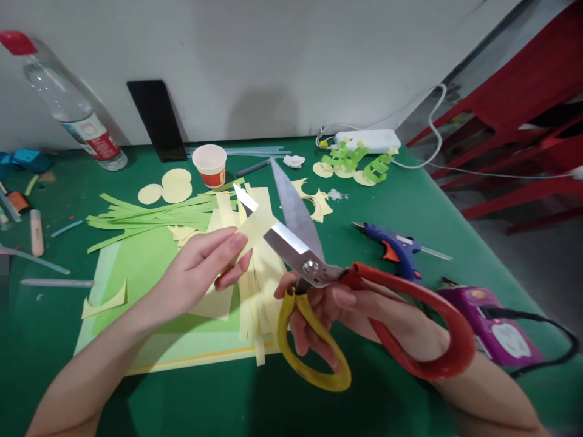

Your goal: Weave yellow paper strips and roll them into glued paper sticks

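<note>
Pinched in my left fingers (223,254), a pale yellow paper piece (257,228) overlaps the lower blade (288,241) of open scissors (298,220), gripped by my right fingers (345,297), slanting up-left above the green worktop (191,403).

Left hand (210,262): pinched, in from 8 o'clock. Right hand (367,306): curled in grip, in from 4 o'clock.
</note>
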Available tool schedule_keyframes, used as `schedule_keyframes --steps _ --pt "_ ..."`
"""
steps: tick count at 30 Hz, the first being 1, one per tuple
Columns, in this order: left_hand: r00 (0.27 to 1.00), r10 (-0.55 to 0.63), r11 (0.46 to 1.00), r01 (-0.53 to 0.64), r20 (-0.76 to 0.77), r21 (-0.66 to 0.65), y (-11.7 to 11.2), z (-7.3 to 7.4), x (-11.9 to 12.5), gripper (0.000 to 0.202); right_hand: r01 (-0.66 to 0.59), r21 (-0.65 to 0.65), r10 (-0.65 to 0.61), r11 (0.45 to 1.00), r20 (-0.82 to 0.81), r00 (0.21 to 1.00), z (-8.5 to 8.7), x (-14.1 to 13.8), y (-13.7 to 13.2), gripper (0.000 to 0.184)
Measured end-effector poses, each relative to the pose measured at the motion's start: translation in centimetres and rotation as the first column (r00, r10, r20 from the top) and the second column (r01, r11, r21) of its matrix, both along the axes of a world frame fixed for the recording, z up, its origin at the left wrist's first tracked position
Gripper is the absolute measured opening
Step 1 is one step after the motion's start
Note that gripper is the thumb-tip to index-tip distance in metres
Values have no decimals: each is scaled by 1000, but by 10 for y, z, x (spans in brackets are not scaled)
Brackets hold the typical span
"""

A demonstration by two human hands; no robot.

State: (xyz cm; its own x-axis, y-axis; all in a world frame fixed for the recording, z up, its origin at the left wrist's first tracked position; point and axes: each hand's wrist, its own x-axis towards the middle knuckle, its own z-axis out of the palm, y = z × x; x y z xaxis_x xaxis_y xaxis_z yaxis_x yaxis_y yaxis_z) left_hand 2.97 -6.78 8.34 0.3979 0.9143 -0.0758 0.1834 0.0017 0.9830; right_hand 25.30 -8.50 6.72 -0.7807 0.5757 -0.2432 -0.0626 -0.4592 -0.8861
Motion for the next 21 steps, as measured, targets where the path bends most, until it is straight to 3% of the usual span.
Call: schedule_keyframes --steps 6,15,18,21 --pt "989 -105 994 109 -101 30 -2 11 -8 39 -38 -69 31 997 -92 995 8 0 -7 31" --pt "996 -74 997 75 -58 22 0 7 -9 39 36 -84 -36 996 -2 999 9 -1 -11 31" --pt "999 -50 998 50 -14 -35 6 3 -13 38 143 -13 -141 990 88 986 8 1 -11 31" --pt "1000 29 999 -30 -10 -38 14 4 -22 37 269 208 -307 941 185 933 7 2 -8 28"
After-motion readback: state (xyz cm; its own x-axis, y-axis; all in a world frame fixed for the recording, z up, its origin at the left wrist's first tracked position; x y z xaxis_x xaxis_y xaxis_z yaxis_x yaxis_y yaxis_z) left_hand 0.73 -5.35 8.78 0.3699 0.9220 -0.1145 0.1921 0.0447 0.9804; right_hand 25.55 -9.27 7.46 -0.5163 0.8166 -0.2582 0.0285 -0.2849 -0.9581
